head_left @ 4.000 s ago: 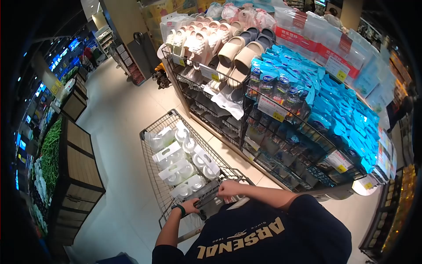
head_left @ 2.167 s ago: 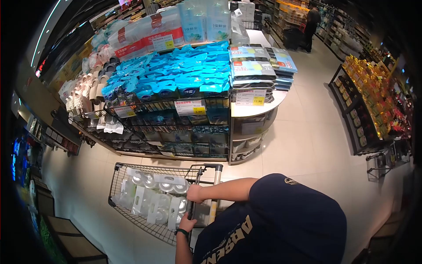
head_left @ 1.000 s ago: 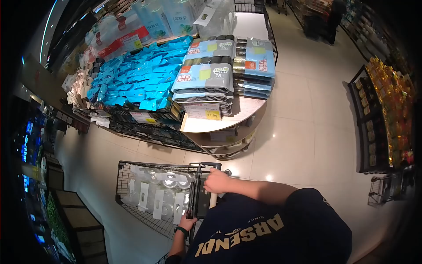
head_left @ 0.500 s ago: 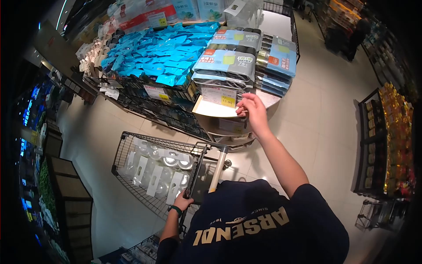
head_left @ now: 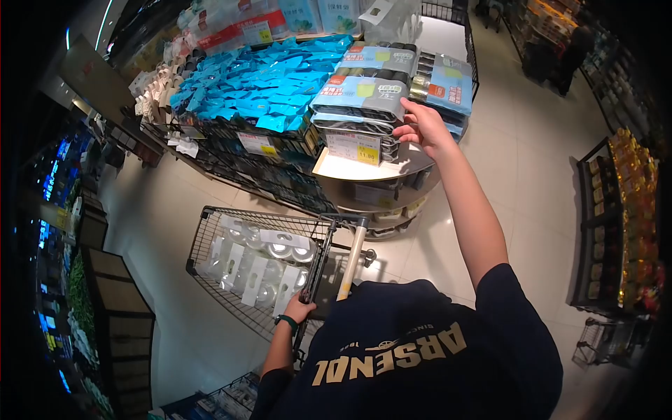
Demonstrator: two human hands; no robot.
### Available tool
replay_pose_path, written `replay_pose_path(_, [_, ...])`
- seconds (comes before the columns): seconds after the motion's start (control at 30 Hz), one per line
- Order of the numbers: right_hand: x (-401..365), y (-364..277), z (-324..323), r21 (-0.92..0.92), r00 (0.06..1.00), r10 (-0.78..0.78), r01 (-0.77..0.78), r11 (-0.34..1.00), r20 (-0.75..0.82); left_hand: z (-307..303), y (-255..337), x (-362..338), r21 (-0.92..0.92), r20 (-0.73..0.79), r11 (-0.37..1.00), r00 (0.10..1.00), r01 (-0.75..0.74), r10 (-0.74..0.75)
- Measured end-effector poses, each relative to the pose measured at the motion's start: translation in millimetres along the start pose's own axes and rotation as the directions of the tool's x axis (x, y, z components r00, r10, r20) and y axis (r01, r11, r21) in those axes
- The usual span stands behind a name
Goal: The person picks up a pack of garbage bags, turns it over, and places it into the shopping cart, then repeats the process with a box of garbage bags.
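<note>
My left hand (head_left: 299,308), with a dark green band at the wrist, is wrapped round the near edge of a wire shopping cart (head_left: 210,281). In the cart lie several clear packs of round containers (head_left: 260,283) with white handle strips. My right hand (head_left: 423,128) reaches out with fingers apart and nothing in them. Its fingertips are right at the right edge of a stack of grey and blue packs of rolled bags (head_left: 360,91). A second stack of such packs (head_left: 448,84) stands to the right, partly behind the hand. A price tag (head_left: 352,148) hangs below the first stack.
A heap of bright blue packets (head_left: 259,84) fills the bin left of the stacks. The packs rest on a rounded white shelf (head_left: 381,170) with lower tiers. On the right stands a rack of golden packages (head_left: 630,210). Far back in the aisle is a person (head_left: 575,56).
My right hand has moved forward and right, from beside the price tag up to the edge of the pack stack. The left hand keeps its grip on the cart.
</note>
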State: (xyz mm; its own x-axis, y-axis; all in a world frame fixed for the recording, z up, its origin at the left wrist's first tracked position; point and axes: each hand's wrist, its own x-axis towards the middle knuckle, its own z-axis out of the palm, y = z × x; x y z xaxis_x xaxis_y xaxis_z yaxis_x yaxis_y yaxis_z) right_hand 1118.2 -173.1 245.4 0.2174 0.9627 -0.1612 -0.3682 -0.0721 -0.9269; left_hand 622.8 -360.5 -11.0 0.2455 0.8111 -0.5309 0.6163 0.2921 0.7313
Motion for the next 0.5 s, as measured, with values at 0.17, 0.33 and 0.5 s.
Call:
replay_pose_path(0.17, [10,-7,11,0.118,0.990,0.140,-0.139,0.983,0.002,4,-22,19,0.013,0.014,1.000,1.000,-0.001,0.001])
replay_pose_path(0.33, [24,-14,25,0.057,0.985,0.168,-0.166,0.985,-0.036,6,17,7,-0.039,-0.009,0.999,1.000,0.024,-0.024])
replay_pose_path(0.5, [28,-14,42,-0.070,0.996,0.080,-0.082,0.994,-0.027,6,21,11,0.039,0.022,0.998,0.998,0.053,-0.053])
